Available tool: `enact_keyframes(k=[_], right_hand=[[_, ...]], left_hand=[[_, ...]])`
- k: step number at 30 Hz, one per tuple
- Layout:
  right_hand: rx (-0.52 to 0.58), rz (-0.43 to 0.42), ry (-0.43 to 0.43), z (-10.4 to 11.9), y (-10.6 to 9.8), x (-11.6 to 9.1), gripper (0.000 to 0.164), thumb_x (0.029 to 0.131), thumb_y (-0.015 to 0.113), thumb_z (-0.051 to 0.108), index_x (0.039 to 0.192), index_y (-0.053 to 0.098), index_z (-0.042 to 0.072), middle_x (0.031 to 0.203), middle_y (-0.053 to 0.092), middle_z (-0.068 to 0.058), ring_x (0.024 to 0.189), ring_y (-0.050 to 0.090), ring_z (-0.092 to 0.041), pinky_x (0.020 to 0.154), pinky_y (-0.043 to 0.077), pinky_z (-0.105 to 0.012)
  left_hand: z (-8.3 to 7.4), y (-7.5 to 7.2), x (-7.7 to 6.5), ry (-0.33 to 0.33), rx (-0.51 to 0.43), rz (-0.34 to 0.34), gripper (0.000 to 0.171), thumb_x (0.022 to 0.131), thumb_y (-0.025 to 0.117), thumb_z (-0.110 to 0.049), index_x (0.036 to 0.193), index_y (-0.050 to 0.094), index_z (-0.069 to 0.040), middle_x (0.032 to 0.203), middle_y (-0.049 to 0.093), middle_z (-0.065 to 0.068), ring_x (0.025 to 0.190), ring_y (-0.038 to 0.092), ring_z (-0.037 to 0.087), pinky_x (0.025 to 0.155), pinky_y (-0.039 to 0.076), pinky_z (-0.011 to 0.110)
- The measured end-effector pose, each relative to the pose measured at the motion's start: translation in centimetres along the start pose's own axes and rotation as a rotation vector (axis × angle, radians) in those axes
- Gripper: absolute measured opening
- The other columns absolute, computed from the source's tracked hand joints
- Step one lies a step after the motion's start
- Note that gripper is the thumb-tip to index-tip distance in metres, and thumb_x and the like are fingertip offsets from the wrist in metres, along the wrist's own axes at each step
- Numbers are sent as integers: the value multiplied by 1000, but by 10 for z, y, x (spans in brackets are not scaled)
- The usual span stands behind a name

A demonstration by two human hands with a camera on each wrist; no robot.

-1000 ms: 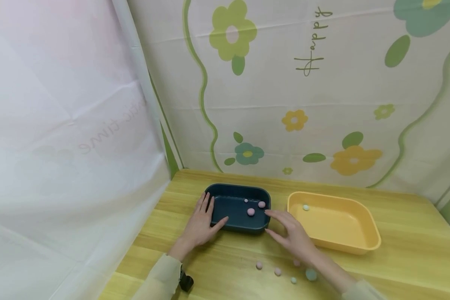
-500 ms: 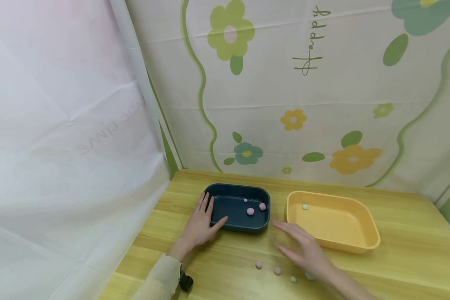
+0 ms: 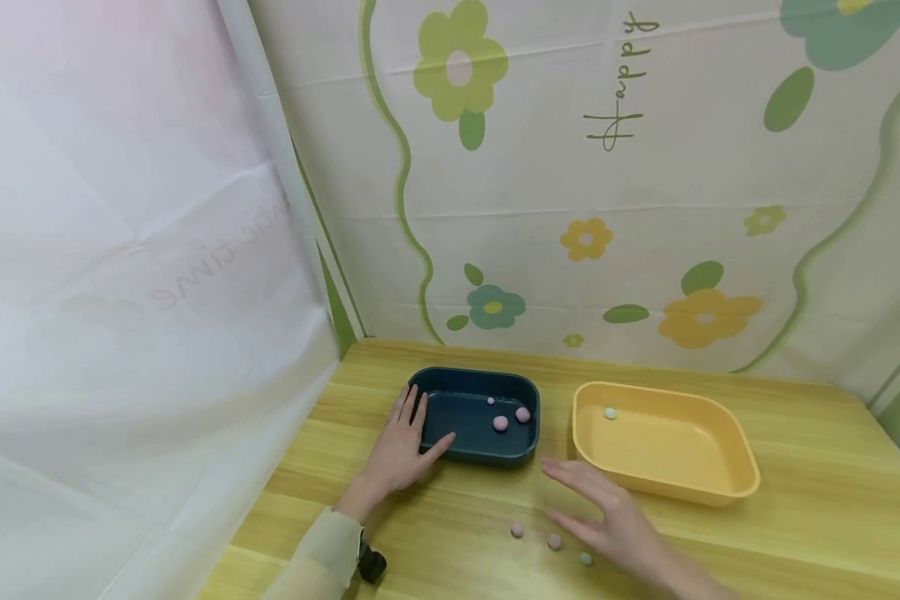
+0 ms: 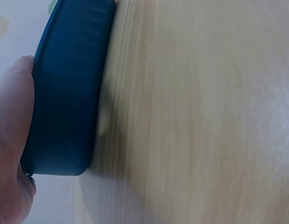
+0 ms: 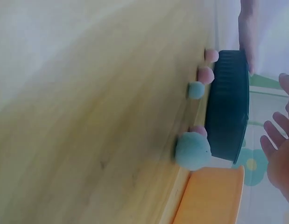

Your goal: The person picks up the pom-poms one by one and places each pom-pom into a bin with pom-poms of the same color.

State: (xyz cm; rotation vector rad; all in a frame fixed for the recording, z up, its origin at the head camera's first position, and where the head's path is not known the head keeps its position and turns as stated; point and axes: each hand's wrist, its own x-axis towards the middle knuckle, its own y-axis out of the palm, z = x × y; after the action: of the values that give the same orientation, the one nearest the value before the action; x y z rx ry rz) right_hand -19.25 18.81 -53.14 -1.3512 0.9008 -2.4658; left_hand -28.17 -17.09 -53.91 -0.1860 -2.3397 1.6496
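My left hand (image 3: 399, 450) rests on the left end of a dark blue tray (image 3: 457, 425), its fingers extended over the rim and its thumb at the near side. Inside that tray lie several pink balls (image 3: 500, 423) of differing sizes. Between the tray and the table's near part, my right hand (image 3: 607, 517) hovers with fingers spread and nothing in them. Close by on the table are a pink ball (image 3: 517, 529), another pink ball (image 3: 554, 542) and a small pale green ball (image 3: 586, 558). The right wrist view adds a larger pale green ball (image 5: 193, 150), which my right hand hides from the head view.
A yellow tray (image 3: 675, 450) stands right of the blue one, with one small pale green ball (image 3: 610, 413) in it. Behind the wooden table (image 3: 435, 533) hangs a flowered cloth (image 3: 540, 183). A white cloth (image 3: 142, 333) drapes down on the left.
My right hand has drawn back from the blue tray's right rim toward the near right. The larger pink ball near that end has shifted slightly. My left hand has stayed put.
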Motion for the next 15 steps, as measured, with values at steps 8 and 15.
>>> enact_keyframes(k=[8,15], right_hand=[[-11,38,-75,5,9,-4,64,88,93,20,147,70,14,146,74,-6,138,67,-15,125,35,-11],[-16,115,-34,10,19,-7,70,82,95,16,147,70,18,145,75,-4,128,72,-28,126,33,-10]], left_hand=[[0,0,-1,1,0,5,100,107,52,-70,173,26,1,184,14,23,174,10,42,138,25,57],[0,-1,-1,3,3,3,102,107,51,-71,174,23,1,185,12,22,174,9,40,139,26,56]])
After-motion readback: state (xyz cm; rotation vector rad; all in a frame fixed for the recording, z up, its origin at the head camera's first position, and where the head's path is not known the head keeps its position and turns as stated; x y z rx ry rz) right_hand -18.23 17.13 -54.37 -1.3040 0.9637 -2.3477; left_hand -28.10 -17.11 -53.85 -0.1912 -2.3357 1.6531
